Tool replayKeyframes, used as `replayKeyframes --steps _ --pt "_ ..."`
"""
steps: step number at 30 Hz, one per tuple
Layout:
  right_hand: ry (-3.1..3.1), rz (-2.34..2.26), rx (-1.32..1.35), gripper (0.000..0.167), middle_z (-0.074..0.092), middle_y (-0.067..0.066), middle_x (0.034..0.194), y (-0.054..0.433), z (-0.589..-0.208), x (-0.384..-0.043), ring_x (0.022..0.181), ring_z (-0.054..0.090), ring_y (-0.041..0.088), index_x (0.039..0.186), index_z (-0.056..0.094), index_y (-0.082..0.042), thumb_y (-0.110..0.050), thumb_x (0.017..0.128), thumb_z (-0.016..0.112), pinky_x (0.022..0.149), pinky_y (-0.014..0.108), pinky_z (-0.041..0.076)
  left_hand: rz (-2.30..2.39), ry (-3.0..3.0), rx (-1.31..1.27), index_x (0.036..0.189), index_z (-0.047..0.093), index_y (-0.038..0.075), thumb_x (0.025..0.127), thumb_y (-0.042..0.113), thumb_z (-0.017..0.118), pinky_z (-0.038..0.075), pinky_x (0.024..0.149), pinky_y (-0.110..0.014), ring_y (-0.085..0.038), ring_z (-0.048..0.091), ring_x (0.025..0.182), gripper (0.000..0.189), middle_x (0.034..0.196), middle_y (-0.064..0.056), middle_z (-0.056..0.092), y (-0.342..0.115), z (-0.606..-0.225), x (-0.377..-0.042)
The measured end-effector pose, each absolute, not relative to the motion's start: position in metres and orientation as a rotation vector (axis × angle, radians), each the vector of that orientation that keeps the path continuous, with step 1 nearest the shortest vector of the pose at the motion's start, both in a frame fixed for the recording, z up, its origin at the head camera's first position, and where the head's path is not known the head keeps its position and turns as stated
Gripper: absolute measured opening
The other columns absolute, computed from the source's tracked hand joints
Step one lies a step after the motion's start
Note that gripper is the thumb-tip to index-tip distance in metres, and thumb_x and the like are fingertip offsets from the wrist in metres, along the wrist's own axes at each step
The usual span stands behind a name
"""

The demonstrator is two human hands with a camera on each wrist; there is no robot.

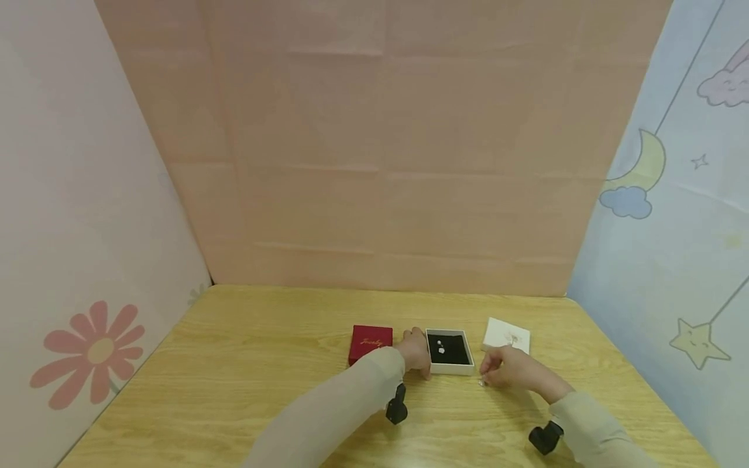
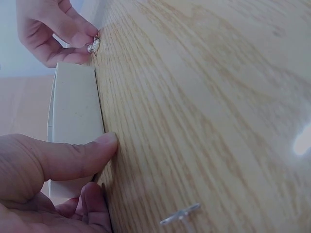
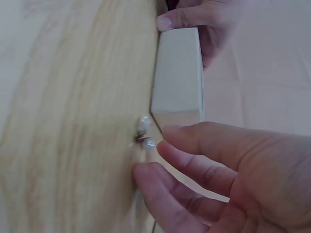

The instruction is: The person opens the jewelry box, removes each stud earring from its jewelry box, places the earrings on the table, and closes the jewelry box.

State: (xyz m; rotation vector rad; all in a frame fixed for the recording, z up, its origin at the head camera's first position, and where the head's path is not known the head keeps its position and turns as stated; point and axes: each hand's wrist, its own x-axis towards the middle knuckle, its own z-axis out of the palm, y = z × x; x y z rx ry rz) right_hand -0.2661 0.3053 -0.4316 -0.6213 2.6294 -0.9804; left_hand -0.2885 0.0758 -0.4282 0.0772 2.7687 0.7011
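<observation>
A white jewelry box (image 1: 453, 370), its lid off, has a black lining on which a pearl-and-flower earring (image 1: 441, 350) lies. My left hand (image 1: 415, 351) grips the box at its left end, thumb along the near wall (image 2: 77, 111) and fingers curled round the side. Off the box's near right corner, my right hand (image 1: 509, 367) pinches a second pearl earring (image 3: 144, 133) at the tips of thumb and index finger, low over the tabletop. That earring is blurred in the right wrist view, and its pearl shows beside the fingertips.
A red jewelry box (image 1: 371, 339) lies left of my left hand, partly covered by the sleeve. Behind my right hand is a white lid (image 1: 504, 331) with a small print. The left wrist view shows a small shiny cross-shaped piece (image 2: 181, 213) over the wooden table (image 1: 263, 344).
</observation>
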Motion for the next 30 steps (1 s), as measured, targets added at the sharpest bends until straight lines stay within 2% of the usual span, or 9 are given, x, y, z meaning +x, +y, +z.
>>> replayKeyframes --steps 5,7,10,13,16,19,24,27,30 --pt "2.650 -0.975 -0.627 0.007 0.060 0.001 0.078 0.304 -0.421 -0.270 0.064 0.052 0.010 0.088 0.064 -0.003 -0.009 0.089 0.063 0.057 0.027 0.045 0.705 2.767 0.077 0.120 0.043 0.001 0.064 0.013 0.091 0.049 0.070 -0.035 -0.024 0.047 0.082 0.074 0.107 -0.013 0.046 0.076 -0.427 -0.287" --pt "2.661 -1.010 -0.608 0.010 0.061 0.003 0.081 0.302 -0.414 -0.273 0.068 0.055 0.013 0.092 0.063 -0.002 -0.012 0.092 0.062 0.060 0.030 0.049 0.706 2.765 0.084 0.120 0.043 0.000 0.064 0.013 0.091 0.049 0.071 -0.036 -0.024 0.047 0.083 0.075 0.108 -0.014 0.046 0.076 -0.427 -0.288" --pt "2.732 -1.051 -0.584 0.014 0.061 0.006 0.091 0.298 -0.403 -0.280 0.078 0.060 0.019 0.098 0.063 -0.004 -0.017 0.094 0.062 0.067 0.034 0.052 0.712 2.763 0.085 0.120 0.042 0.000 0.064 0.013 0.091 0.050 0.074 -0.037 -0.024 0.047 0.085 0.075 0.110 -0.014 0.046 0.076 -0.426 -0.289" --pt "2.769 -1.103 -0.656 0.019 0.063 0.015 0.107 0.291 -0.397 -0.288 0.095 0.063 0.030 0.110 0.061 -0.005 -0.018 0.096 0.060 0.078 0.041 0.053 0.722 2.758 0.084 0.121 0.042 0.001 0.064 0.013 0.091 0.050 0.077 -0.038 -0.024 0.047 0.087 0.076 0.111 -0.014 0.046 0.075 -0.426 -0.290" --pt "2.754 -1.129 -0.771 0.031 0.058 0.018 0.128 0.282 -0.397 -0.296 0.117 0.055 0.040 0.125 0.057 -0.010 -0.021 0.096 0.061 0.094 0.054 0.046 0.714 2.756 0.083 0.122 0.042 0.000 0.064 0.014 0.091 0.051 0.079 -0.040 -0.024 0.048 0.088 0.078 0.113 -0.015 0.047 0.074 -0.427 -0.290" --pt "2.676 -1.146 -0.852 0.040 0.049 0.017 0.141 0.273 -0.400 -0.305 0.132 0.039 0.046 0.134 0.053 -0.013 -0.021 0.096 0.061 0.104 0.064 0.031 0.693 2.756 0.077 0.124 0.041 0.000 0.064 0.016 0.091 0.051 0.080 -0.041 -0.024 0.049 0.088 0.080 0.114 -0.015 0.047 0.074 -0.427 -0.291" --pt "2.529 -1.126 -0.927 0.030 0.040 0.024 0.146 0.261 -0.406 -0.317 0.137 0.028 0.050 0.126 0.058 -0.009 -0.012 0.096 0.060 0.102 0.073 0.022 0.694 2.747 0.068 0.123 0.042 0.001 0.063 0.016 0.092 0.051 0.083 -0.042 -0.025 0.049 0.087 0.080 0.113 -0.014 0.047 0.075 -0.427 -0.291" --pt "2.478 -1.098 -0.948 0.020 0.038 0.030 0.146 0.258 -0.411 -0.323 0.136 0.028 0.052 0.115 0.062 -0.007 -0.005 0.095 0.058 0.100 0.073 0.024 0.719 2.740 0.071 0.122 0.042 0.001 0.062 0.013 0.092 0.050 0.084 -0.042 -0.025 0.049 0.088 0.079 0.112 -0.014 0.047 0.076 -0.427 -0.291" --pt "2.469 -1.049 -0.938 0.018 0.038 0.030 0.146 0.256 -0.416 -0.327 0.135 0.031 0.051 0.110 0.065 -0.008 -0.002 0.094 0.058 0.101 0.067 0.031 0.722 2.737 0.068 0.124 0.041 0.001 0.062 0.013 0.092 0.050 0.085 -0.042 -0.025 0.049 0.089 0.080 0.113 -0.014 0.046 0.076 -0.428 -0.292"
